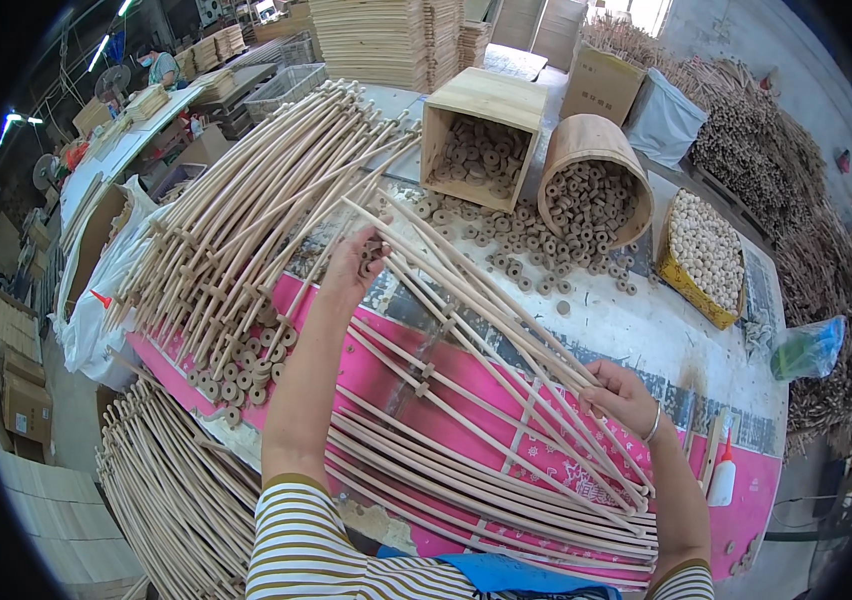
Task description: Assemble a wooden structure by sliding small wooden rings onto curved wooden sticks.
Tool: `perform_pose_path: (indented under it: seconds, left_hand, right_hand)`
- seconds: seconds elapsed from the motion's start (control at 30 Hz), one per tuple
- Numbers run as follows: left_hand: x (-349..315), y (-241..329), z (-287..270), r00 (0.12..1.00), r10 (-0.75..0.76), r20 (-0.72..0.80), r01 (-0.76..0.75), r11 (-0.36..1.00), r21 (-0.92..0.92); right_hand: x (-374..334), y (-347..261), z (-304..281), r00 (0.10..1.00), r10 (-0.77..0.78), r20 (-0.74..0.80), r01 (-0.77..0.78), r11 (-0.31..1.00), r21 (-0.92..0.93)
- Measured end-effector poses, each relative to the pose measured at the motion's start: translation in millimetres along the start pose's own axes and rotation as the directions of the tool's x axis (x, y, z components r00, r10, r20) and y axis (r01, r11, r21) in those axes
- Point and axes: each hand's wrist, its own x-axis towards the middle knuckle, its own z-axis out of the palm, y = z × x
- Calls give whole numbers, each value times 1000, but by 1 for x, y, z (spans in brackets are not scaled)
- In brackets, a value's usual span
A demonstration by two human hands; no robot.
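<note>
My right hand (pixel 626 396) is closed around a loose bundle of thin wooden rods (pixel 491 303), which slant up and left from it. My left hand (pixel 350 266) is near the far ends of those rods, its fingers curled around a few small wooden rings (pixel 373 260). Under the bundle, more pale rods (pixel 476 468) lie side by side on the pink sheet (pixel 386 378). Two of the rods between my hands carry small rings partway along. To the left of my left forearm, a large stack of rods (pixel 246 200) with rings and knobbed ends covers loose rings (pixel 246 372).
A square wooden box (pixel 489 85) and a round wooden tub (pixel 594 130) spill rings onto the table. Wooden balls fill a yellow box (pixel 726 310) at right. A glue bottle (pixel 722 478) stands near my right forearm. More rods (pixel 171 480) sit lower left. A person (pixel 162 68) is far off.
</note>
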Motion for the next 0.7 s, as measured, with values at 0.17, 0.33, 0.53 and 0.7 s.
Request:
perform_pose_path:
  seconds: [0.17,0.33,0.53,0.7]
  left_hand:
    - [-16,-15,26,999,11,31,-10,1000,-27]
    - [-21,-5,30,995,56,88,-39,983,-178]
    - [-34,-36,52,986,-115,122,118,993,-20]
    - [-73,-73,81,944,-301,135,262,932,249]
  right_hand:
    - [3,-4,0,999,-42,-12,42,999,-11]
    - [-3,-4,-1,999,-40,-17,40,999,-16]
    - [17,-24,14,999,-36,7,36,998,-54]
    - [37,-20,20,994,-107,5,107,985,-134]
